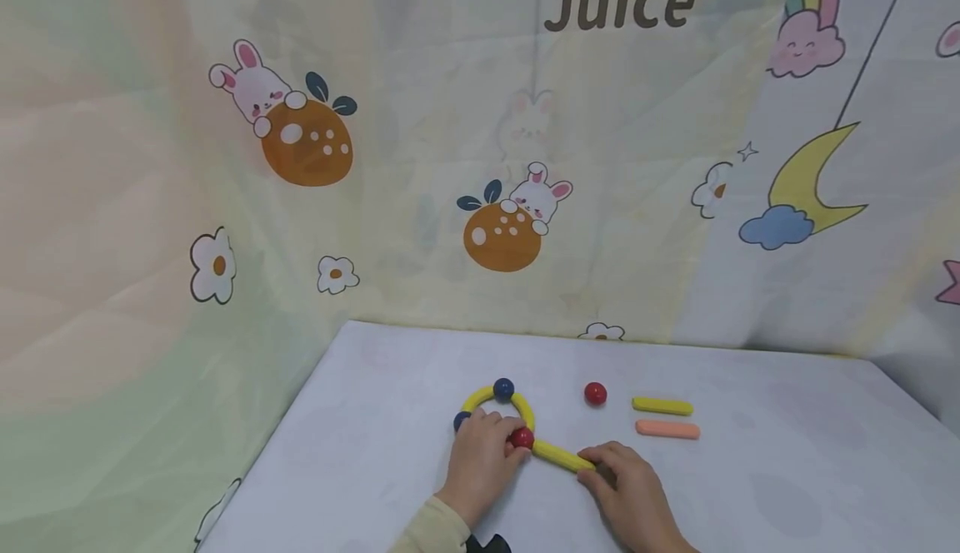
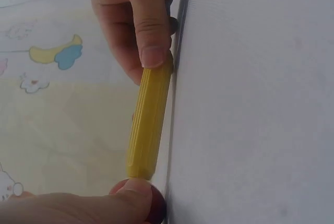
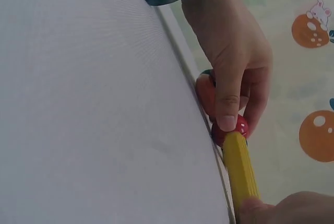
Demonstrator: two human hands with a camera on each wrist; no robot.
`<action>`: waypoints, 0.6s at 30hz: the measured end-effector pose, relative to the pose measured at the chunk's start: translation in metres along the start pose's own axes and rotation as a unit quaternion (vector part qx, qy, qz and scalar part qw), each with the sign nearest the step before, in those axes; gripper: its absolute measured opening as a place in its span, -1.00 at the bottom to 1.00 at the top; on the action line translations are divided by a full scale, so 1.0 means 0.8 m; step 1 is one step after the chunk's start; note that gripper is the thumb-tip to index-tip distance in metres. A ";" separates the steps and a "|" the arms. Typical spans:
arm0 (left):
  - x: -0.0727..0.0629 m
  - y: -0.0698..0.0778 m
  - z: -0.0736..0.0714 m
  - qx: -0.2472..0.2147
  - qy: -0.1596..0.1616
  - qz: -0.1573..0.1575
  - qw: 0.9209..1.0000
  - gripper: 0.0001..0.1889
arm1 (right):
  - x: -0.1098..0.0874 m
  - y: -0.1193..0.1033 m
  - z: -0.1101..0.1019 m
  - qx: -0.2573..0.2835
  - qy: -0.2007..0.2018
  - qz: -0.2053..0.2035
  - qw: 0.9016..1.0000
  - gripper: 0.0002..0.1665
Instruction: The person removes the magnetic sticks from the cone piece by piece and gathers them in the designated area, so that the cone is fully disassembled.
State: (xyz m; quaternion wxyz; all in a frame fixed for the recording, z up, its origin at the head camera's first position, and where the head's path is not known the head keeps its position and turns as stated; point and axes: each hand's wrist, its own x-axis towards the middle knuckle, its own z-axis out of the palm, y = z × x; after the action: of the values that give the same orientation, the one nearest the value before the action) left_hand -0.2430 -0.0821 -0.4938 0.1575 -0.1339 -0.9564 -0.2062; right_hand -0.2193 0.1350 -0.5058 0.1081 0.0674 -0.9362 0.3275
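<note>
On the white table, a ring shape is made of curved yellow rods [image 1: 524, 409] joined by blue balls [image 1: 503, 390] and a red ball [image 1: 522, 437]. My left hand [image 1: 482, 463] pinches that red ball between thumb and fingers and covers the near left part of the ring. A straight yellow rod [image 1: 557, 455] runs from the red ball down to the right. Its far end is pinched by my right hand [image 1: 633, 490], thumb against fingertips. In the left wrist view the ribbed yellow rod [image 2: 148, 122] meets the red ball [image 2: 158, 205] under my left thumb.
Behind the ring, to the right, lies a loose red ball [image 1: 596, 394]. Farther right are a straight yellow rod [image 1: 662, 406] and a salmon-pink rod [image 1: 667, 429], side by side. A printed cloth [image 1: 420, 303] hangs along the table's back edge.
</note>
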 end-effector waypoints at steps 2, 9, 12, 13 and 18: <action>0.000 -0.001 0.001 0.005 0.016 -0.011 1.000 -0.63 | 0.001 0.004 -0.002 0.001 0.008 -0.002 1.000 -0.73; -0.001 -0.009 0.005 0.014 0.041 -0.038 0.998 -0.65 | 0.009 0.036 -0.033 -0.015 0.020 -0.020 0.999 -0.72; 0.000 -0.010 0.007 0.008 0.041 -0.034 0.999 -0.64 | 0.012 0.061 -0.054 -0.019 0.013 -0.002 1.000 -0.71; 0.000 -0.009 0.007 0.006 0.042 -0.034 0.999 -0.64 | 0.011 0.070 -0.061 -0.018 0.012 0.009 1.000 -0.71; 0.001 -0.008 0.005 0.003 0.045 -0.031 0.999 -0.65 | 0.006 0.110 -0.090 -0.039 0.033 0.038 0.998 -0.68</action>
State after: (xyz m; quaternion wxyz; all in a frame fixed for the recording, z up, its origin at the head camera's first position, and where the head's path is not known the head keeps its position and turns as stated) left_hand -0.2467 -0.0855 -0.4994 0.1943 -0.0946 -0.9526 -0.2143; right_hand -0.2299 0.2480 -0.5022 0.1291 0.0162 -0.9462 0.2963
